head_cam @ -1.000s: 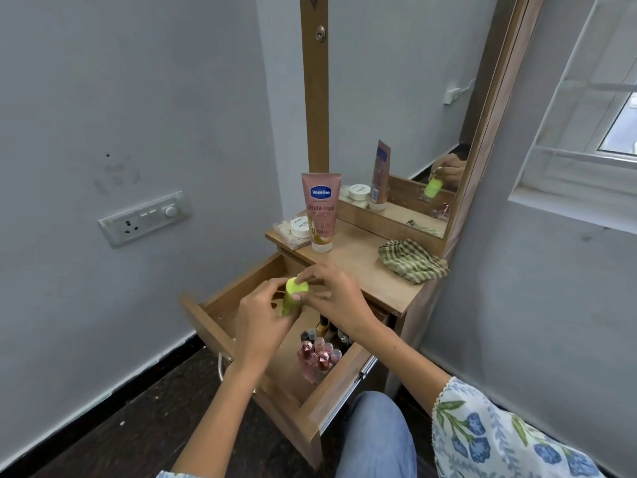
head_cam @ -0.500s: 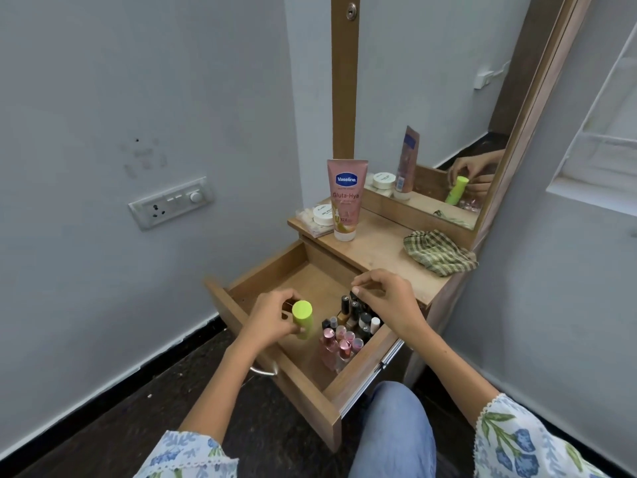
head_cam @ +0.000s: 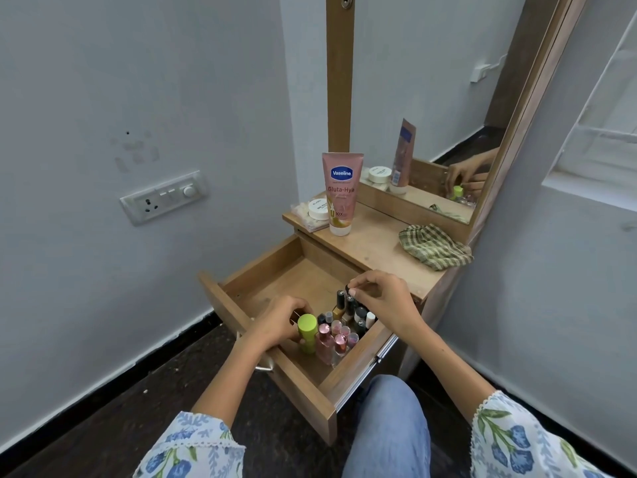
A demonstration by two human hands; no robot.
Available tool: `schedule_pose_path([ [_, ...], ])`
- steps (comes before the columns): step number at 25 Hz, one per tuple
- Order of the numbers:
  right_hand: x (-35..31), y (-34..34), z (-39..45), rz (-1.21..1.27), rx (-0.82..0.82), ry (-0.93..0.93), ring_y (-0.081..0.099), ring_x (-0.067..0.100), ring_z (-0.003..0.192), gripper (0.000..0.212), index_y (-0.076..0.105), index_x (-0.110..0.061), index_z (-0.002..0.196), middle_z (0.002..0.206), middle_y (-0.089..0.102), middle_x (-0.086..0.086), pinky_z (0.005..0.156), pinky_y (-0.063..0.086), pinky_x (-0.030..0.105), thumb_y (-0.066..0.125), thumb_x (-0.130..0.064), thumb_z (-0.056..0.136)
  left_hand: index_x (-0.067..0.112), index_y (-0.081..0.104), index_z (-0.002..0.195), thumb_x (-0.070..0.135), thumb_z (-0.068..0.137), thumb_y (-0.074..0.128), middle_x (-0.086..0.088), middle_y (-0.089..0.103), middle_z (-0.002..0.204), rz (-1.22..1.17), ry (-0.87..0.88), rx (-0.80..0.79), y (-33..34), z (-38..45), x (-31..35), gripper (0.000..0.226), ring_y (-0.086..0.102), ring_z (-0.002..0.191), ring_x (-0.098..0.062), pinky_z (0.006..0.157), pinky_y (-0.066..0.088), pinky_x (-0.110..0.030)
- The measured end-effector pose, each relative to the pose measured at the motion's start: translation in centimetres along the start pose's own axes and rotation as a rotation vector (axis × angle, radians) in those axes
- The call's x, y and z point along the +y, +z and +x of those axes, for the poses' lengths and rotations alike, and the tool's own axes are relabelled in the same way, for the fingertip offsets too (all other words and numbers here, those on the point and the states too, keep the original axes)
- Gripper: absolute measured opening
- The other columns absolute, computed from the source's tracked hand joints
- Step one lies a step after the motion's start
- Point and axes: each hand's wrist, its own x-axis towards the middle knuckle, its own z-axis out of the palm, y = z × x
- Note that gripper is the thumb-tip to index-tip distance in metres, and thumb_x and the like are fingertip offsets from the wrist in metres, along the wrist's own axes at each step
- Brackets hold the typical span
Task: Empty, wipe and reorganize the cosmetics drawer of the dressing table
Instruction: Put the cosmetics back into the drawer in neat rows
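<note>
A person's left hand (head_cam: 280,322) grasps an upright green-capped bottle (head_cam: 307,333) at seven o'clock in the open drawer (head_cam: 262,270); the right hand (head_cam: 381,298) pinches a black polish cap (head_cam: 351,292) at one o'clock; set each down upright, gently, without toppling neighbours.
</note>
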Motion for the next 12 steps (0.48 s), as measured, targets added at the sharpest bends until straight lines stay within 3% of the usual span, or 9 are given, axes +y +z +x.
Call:
schedule_pose_path([
  [5,0.31,0.31,0.06,-0.013,-0.020,-0.015,0.063,-0.008,0.080,0.010,0.070,-0.024,0.084,0.091,0.068,-0.013,0.073,0.051,0.009,0.071,-0.014,0.084,0.023,0.066,0.095,0.000,0.067,0.079,0.003,0.063,0.107,-0.064,0.034,0.001,0.32,0.09,-0.70,0.038,0.059,0.104,-0.016,0.082,0.057,-0.036],
  [12,0.20,0.75,-0.17,-0.007,-0.024,-0.038,0.065,-0.003,0.076,0.008,0.071,-0.018,0.082,0.087,0.069,-0.008,0.061,0.048,0.005,0.070,-0.011,0.084,0.017,0.066,0.099,-0.001,0.067,0.080,0.003,0.065,0.105,-0.155,0.056,0.040,0.43,0.30,-0.51,0.039,0.061,0.102,-0.012,0.088,0.054,-0.035],
])
